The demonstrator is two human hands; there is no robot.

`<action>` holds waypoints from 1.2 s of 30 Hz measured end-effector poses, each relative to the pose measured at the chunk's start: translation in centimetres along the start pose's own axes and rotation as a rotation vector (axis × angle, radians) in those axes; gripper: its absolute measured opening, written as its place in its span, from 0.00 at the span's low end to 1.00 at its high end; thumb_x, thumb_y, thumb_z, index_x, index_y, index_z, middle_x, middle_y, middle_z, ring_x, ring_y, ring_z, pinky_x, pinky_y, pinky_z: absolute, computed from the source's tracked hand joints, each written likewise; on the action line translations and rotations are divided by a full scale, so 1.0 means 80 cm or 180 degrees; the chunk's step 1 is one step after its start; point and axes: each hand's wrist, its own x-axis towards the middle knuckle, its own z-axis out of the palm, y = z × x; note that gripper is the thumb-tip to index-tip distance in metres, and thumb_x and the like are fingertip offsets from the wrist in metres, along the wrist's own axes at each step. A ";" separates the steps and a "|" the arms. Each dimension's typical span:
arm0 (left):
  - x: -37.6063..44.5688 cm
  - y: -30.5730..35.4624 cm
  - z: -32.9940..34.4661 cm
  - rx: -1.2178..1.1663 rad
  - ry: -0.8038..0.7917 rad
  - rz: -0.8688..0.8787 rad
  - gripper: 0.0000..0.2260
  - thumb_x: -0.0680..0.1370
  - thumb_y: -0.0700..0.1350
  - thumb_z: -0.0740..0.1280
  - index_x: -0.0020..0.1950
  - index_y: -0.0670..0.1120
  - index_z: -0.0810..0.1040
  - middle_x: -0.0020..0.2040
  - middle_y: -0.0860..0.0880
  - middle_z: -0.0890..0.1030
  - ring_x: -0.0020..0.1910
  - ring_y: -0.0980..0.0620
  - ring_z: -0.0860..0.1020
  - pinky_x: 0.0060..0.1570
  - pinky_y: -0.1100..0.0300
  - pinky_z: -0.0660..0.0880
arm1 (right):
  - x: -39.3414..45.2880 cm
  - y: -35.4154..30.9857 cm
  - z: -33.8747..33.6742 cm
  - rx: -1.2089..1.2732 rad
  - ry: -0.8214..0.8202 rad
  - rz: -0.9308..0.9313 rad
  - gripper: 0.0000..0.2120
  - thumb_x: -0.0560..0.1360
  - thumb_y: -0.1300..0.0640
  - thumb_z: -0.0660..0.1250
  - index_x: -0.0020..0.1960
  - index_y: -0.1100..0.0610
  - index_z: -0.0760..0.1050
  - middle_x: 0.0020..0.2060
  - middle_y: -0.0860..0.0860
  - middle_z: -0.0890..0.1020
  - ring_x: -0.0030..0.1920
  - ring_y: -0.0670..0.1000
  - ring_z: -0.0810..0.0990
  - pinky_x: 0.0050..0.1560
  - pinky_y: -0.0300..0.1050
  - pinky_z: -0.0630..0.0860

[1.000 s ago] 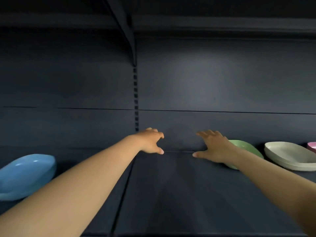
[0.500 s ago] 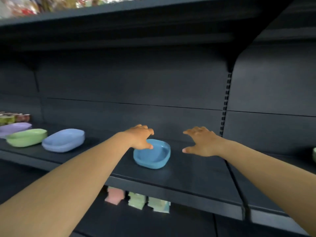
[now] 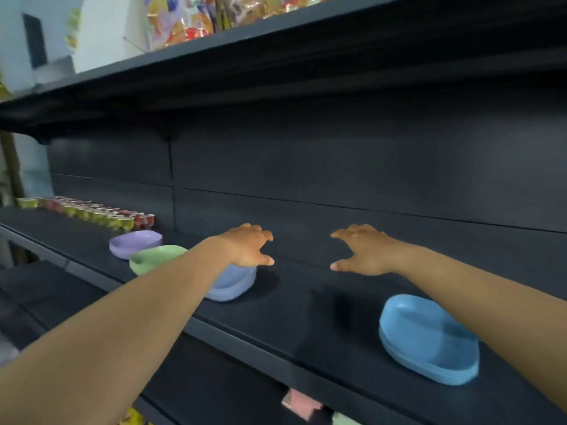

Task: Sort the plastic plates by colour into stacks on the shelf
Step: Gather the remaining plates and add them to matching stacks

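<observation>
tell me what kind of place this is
Probably a shop aisle: dark metal shelving, a row of small sealed cups lined up at the back left, and bagged snacks on the shelf above.

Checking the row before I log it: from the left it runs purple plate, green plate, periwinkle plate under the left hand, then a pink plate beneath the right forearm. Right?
Not quite. The head view shows the purple plate, green plate and periwinkle plate under the left hand as you say, but the plate beneath the right forearm is a bright blue plate, not pink.
</observation>
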 end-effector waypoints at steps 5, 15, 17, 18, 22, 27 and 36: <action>0.031 -0.089 0.017 -0.0174 -0.0101 -0.0135 0.28 0.79 0.57 0.60 0.76 0.50 0.56 0.75 0.48 0.60 0.74 0.48 0.57 0.70 0.52 0.62 | 0.076 -0.061 0.013 0.0351 -0.0073 -0.0070 0.35 0.76 0.41 0.62 0.77 0.49 0.52 0.76 0.51 0.56 0.76 0.54 0.52 0.73 0.52 0.57; 0.130 -0.227 0.139 -0.1403 -0.0315 0.0037 0.33 0.78 0.60 0.60 0.78 0.51 0.51 0.78 0.52 0.52 0.77 0.52 0.50 0.74 0.55 0.53 | 0.193 -0.188 0.129 0.1744 -0.0406 0.0733 0.25 0.75 0.43 0.64 0.68 0.52 0.66 0.66 0.50 0.73 0.64 0.51 0.73 0.60 0.44 0.70; 0.142 -0.234 0.152 -0.1519 -0.0334 0.0268 0.32 0.77 0.59 0.62 0.77 0.50 0.56 0.77 0.52 0.58 0.76 0.51 0.56 0.73 0.54 0.57 | 0.208 -0.204 0.143 0.2146 -0.0289 0.0977 0.21 0.75 0.45 0.65 0.63 0.53 0.69 0.58 0.49 0.77 0.56 0.50 0.77 0.50 0.42 0.72; 0.146 -0.237 0.157 -0.1655 -0.0315 0.0362 0.28 0.76 0.58 0.64 0.73 0.50 0.62 0.73 0.53 0.64 0.72 0.50 0.63 0.70 0.53 0.62 | 0.212 -0.211 0.148 0.2306 -0.0238 0.1071 0.22 0.75 0.46 0.65 0.65 0.54 0.67 0.58 0.49 0.77 0.56 0.50 0.77 0.48 0.41 0.71; 0.152 -0.243 0.173 -0.2306 -0.0165 0.0472 0.15 0.73 0.49 0.70 0.57 0.51 0.71 0.56 0.53 0.75 0.56 0.51 0.74 0.53 0.57 0.71 | 0.220 -0.227 0.165 0.2604 -0.0076 0.1439 0.41 0.71 0.51 0.72 0.76 0.52 0.53 0.63 0.47 0.72 0.60 0.48 0.72 0.47 0.37 0.69; 0.146 -0.245 0.185 -0.3370 -0.0270 0.0056 0.33 0.71 0.43 0.74 0.72 0.51 0.62 0.62 0.54 0.71 0.57 0.53 0.71 0.54 0.62 0.69 | 0.226 -0.227 0.180 0.3133 0.0142 0.2029 0.33 0.63 0.58 0.78 0.64 0.55 0.68 0.54 0.50 0.79 0.54 0.51 0.78 0.55 0.48 0.78; 0.130 -0.228 0.169 -0.4837 -0.0867 -0.0752 0.15 0.70 0.38 0.74 0.54 0.43 0.74 0.47 0.46 0.80 0.44 0.46 0.79 0.40 0.56 0.75 | 0.203 -0.228 0.170 0.4310 0.0821 0.2329 0.24 0.63 0.72 0.75 0.57 0.61 0.77 0.49 0.55 0.84 0.51 0.56 0.82 0.57 0.52 0.78</action>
